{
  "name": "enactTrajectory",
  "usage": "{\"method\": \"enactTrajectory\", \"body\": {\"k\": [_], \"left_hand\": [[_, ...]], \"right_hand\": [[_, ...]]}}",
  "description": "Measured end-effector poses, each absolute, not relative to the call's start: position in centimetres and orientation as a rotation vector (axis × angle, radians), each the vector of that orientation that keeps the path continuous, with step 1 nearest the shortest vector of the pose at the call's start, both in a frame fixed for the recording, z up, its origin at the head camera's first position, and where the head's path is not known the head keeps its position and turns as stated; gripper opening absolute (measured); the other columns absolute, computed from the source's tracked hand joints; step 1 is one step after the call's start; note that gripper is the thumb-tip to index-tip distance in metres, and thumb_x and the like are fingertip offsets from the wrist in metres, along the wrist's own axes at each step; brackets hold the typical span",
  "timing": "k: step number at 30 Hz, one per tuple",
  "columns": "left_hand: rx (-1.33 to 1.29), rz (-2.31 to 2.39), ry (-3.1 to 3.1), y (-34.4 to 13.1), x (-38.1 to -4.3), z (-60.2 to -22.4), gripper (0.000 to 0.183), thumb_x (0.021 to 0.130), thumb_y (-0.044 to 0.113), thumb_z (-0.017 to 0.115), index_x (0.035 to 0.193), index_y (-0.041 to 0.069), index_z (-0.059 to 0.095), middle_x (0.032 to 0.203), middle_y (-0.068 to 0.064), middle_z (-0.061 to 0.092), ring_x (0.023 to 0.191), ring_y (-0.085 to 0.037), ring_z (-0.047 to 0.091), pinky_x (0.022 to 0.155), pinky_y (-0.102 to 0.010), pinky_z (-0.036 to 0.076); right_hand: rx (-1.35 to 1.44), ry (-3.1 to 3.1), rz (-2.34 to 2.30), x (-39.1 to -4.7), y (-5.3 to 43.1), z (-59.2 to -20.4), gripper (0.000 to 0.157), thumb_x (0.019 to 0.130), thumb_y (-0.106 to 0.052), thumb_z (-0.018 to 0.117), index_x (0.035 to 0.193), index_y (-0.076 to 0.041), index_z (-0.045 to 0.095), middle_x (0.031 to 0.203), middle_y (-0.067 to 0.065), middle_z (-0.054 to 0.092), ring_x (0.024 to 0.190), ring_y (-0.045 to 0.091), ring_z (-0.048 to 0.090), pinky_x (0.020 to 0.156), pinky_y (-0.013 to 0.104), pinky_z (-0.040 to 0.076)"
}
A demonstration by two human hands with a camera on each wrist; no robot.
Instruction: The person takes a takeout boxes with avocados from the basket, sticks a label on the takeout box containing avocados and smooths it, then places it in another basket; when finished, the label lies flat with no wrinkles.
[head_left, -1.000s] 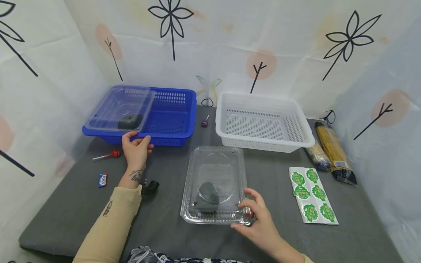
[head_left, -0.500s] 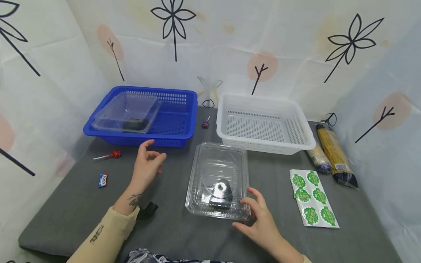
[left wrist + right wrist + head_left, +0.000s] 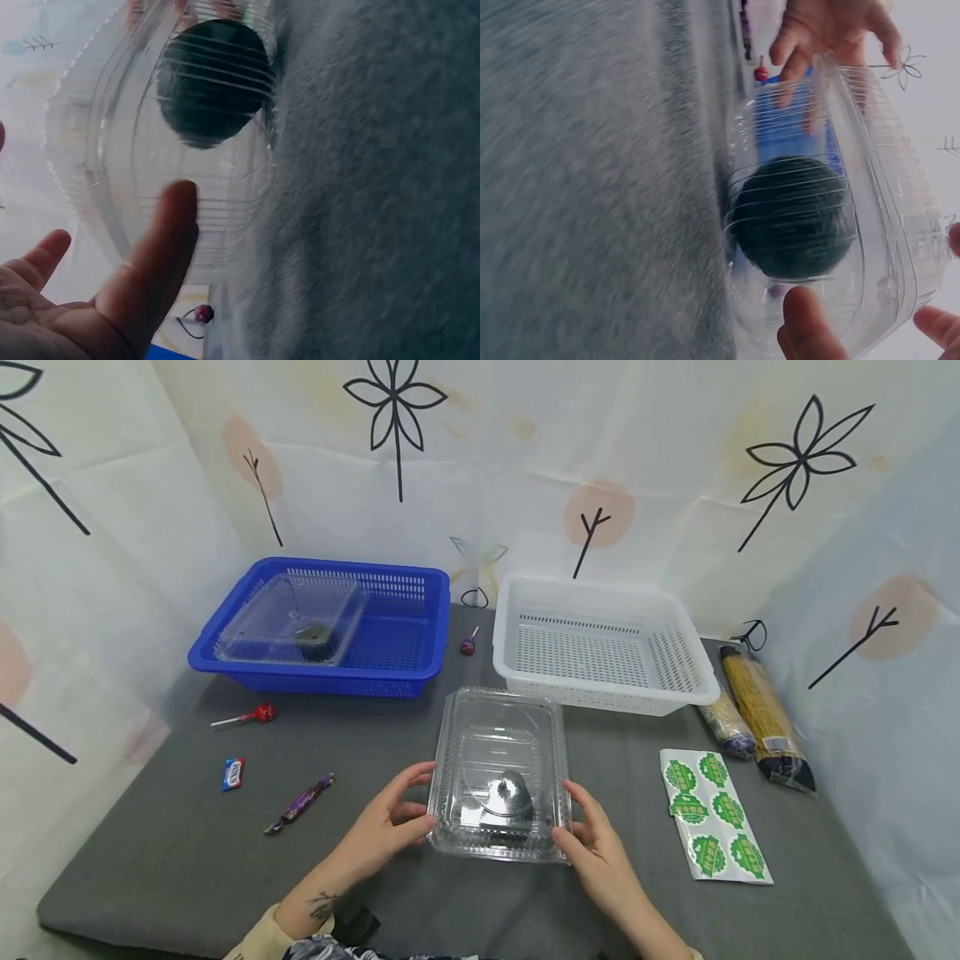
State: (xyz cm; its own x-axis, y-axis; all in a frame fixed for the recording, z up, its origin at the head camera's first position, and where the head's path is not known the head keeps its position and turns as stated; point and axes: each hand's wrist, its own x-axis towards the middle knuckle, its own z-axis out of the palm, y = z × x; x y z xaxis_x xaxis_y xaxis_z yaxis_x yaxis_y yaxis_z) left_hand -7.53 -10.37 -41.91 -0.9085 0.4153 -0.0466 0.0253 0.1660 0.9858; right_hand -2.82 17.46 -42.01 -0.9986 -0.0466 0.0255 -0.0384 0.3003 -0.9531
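Note:
A clear plastic clamshell container (image 3: 487,714) stands closed on the grey table in front of me. Through its wall shows a dark green, round thing (image 3: 214,82), whose kind I cannot tell. My left hand (image 3: 378,831) is at the container's left side, thumb and fingers parted beside its rim; in the left wrist view its fingers are fairly straight. At the near right corner is my right hand (image 3: 600,856), the thumb at the rim and the fingers along the side. The right wrist view shows its fingertips (image 3: 808,319) spread against the clear wall.
At back left a blue basket (image 3: 337,682) holds another clear container (image 3: 262,627) with a dark item inside. Behind, a white basket (image 3: 585,693). Left: red lollipop (image 3: 264,712), blue packet (image 3: 233,773), purple wrapped candy (image 3: 300,804). Right: sticker sheet (image 3: 716,818), pasta bags (image 3: 768,710).
My left hand has let go of the container in the blue basket and come back to the near container's left side. The near container has shifted and turned slightly. The right hand stays beside it.

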Motion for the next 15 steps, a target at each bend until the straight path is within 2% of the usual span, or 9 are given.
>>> {"method": "enactTrajectory", "body": {"k": [5,11,15], "left_hand": [[0.422,1.846,2.047,-10.1,-8.0,-42.6,0.06,0.081,0.014,0.062,0.133,0.018,0.032,0.135,-0.016,0.025,0.089,-0.026,0.058,0.062,-0.034,0.052],[0.379,1.859,2.022,-10.1,-8.8,-42.9,0.059,0.081,0.013,0.061,0.133,0.018,0.033,0.136,-0.016,0.025,0.086,-0.024,0.058,0.064,-0.038,0.052],[0.364,1.86,2.009,-10.1,-9.0,-42.8,0.06,0.081,0.013,0.062,0.132,0.019,0.033,0.135,-0.015,0.025,0.085,-0.024,0.058,0.065,-0.039,0.051]], "right_hand": [[-0.048,2.473,-1.884,-3.3,17.0,-42.0,0.052,0.086,-0.015,0.054,0.132,-0.02,0.032,0.135,0.013,0.025,0.1,0.032,0.053,0.068,0.031,0.049],[-0.022,2.493,-1.87,-3.8,16.6,-41.9,0.051,0.087,-0.018,0.054,0.133,-0.021,0.032,0.137,0.011,0.024,0.104,0.033,0.05,0.07,0.034,0.049],[-0.025,2.548,-1.836,-3.9,17.0,-41.9,0.052,0.087,-0.018,0.053,0.134,-0.02,0.03,0.136,0.013,0.025,0.103,0.032,0.05,0.068,0.032,0.049]]}}
